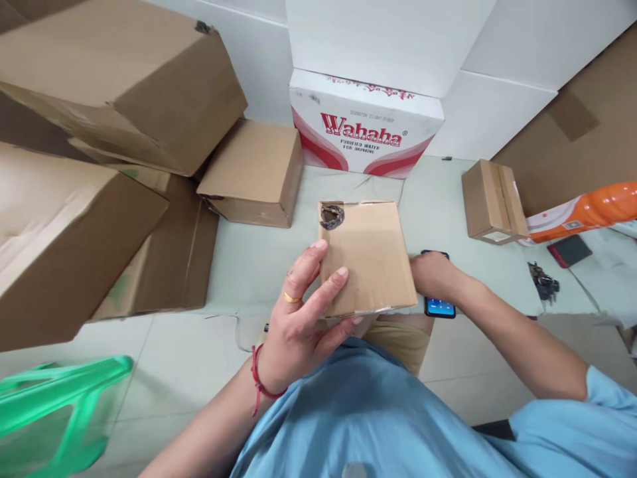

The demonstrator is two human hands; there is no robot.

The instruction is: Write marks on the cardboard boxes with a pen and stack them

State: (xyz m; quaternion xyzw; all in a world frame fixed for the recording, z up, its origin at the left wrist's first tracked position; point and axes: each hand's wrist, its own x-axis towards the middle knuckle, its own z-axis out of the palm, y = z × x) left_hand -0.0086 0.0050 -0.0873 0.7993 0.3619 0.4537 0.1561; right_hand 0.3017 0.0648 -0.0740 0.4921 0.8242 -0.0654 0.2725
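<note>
A small brown cardboard box [371,255] is tilted up at the table's near edge, in front of my body. Its upper left corner carries a dark, ragged-looking round patch [332,216]. My left hand [311,302] grips the box from its left side, fingers on the face and thumb along the lower edge. A gold ring and a red string bracelet [263,378] are on that hand and wrist. At the box's right side is my right hand [432,273], its fingers hidden behind the box. Partly under this hand lies a phone [440,307] with a lit blue screen.
Cardboard boxes [169,245] crowd the left, with another carton [256,172] beside them. A white-and-red Wahaba-style water carton, printed "Wahaha" [368,126], stands behind. To the right are a small box [494,201], an orange bottle [597,206] and keys [544,282]. A green plastic stool [74,385] stands lower left.
</note>
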